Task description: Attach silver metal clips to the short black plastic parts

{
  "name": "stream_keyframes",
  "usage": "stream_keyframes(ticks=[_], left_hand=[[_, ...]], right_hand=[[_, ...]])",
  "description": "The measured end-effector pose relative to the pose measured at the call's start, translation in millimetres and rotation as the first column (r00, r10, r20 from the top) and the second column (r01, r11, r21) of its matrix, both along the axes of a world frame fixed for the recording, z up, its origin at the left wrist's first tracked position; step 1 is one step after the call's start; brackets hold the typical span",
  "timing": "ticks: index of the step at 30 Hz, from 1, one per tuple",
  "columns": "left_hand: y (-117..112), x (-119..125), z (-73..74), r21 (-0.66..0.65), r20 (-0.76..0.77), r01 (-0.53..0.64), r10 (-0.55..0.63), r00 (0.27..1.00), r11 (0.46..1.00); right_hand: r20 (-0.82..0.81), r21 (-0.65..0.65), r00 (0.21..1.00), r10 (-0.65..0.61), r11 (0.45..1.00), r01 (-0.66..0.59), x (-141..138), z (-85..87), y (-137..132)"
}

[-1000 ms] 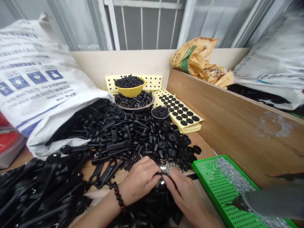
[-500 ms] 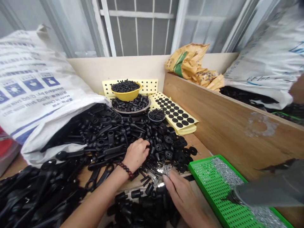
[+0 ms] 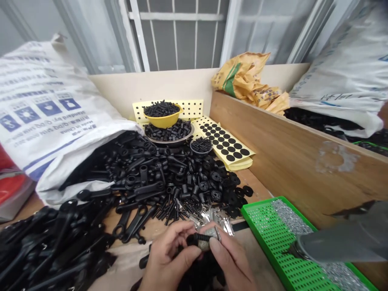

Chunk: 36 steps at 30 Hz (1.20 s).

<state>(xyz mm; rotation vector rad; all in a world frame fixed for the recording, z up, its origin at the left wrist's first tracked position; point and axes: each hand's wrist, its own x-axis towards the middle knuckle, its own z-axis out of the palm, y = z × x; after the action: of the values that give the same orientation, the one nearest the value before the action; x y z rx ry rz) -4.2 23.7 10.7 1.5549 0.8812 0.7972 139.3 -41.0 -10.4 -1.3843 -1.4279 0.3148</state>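
My left hand (image 3: pixel 171 254) is closed around one end of a small black ribbed part (image 3: pixel 202 237), held low in front of me. From the other side, my right hand (image 3: pixel 232 254) pinches a thin metal piece (image 3: pixel 217 232), its thumb against the ribbed part's end. Fingers partly hide both pieces. Just beyond my hands lie shiny metal strips (image 3: pixel 226 224) and black screws (image 3: pixel 169 209). Behind those spreads a heap of black plastic handles (image 3: pixel 148 188), with black round discs (image 3: pixel 216 196) on its right. More black parts below my hands are mostly covered.
A green perforated tray (image 3: pixel 257 226) with small metal pieces stands right, a grey tool (image 3: pixel 339 244) above it. Behind the heap are a yellow bowl (image 3: pixel 165 120), a small bowl (image 3: pixel 200 151) and dotted sticker sheets (image 3: pixel 242 163). A white sack (image 3: pixel 60 129) leans left; a wooden board (image 3: pixel 287 149) runs right.
My left hand has come back from the black heap toward me and now holds a black ribbed part. My right hand has moved slightly nearer, and both hands meet.
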Motion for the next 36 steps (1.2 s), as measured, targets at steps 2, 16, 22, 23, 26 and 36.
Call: stream_keyframes(ticks=[2, 16, 22, 23, 26, 36], left_hand=[[-3, -4, -3.1, -0.037, 0.032, -0.031, 0.032, 0.999, 0.999], [-17, -34, -8.6, 0.006, -0.183, -0.069, 0.069, 0.981, 0.998], [-16, -35, -2.7, 0.170, -0.236, 0.092, -0.050, 0.970, 0.981], [-17, -35, -3.5, 0.163, -0.237, 0.122, -0.081, 0.968, 0.979], [-23, -35, -7.8, 0.096, -0.232, 0.141, -0.116, 0.966, 0.985], [-29, -34, -10.0, 0.032, -0.216, 0.037, -0.029, 0.976, 0.999]], right_hand=[[-0.017, 0.006, 1.000, -0.016, 1.000, 0.016, -6, -7.3, -5], [0.331, -0.040, 0.939, 0.087, 0.996, -0.078, 3, -15.0, -9], [0.548, -0.113, 0.806, 0.224, 0.974, -0.194, 0, 2.7, -5], [0.571, -0.126, 0.788, 0.231, 0.973, -0.194, 0, 2.0, -6], [0.613, -0.137, 0.752, 0.243, 0.970, -0.202, 0, -3.8, -12], [0.698, 0.046, 0.714, 0.041, 0.994, -0.102, -1, -12.8, -19]])
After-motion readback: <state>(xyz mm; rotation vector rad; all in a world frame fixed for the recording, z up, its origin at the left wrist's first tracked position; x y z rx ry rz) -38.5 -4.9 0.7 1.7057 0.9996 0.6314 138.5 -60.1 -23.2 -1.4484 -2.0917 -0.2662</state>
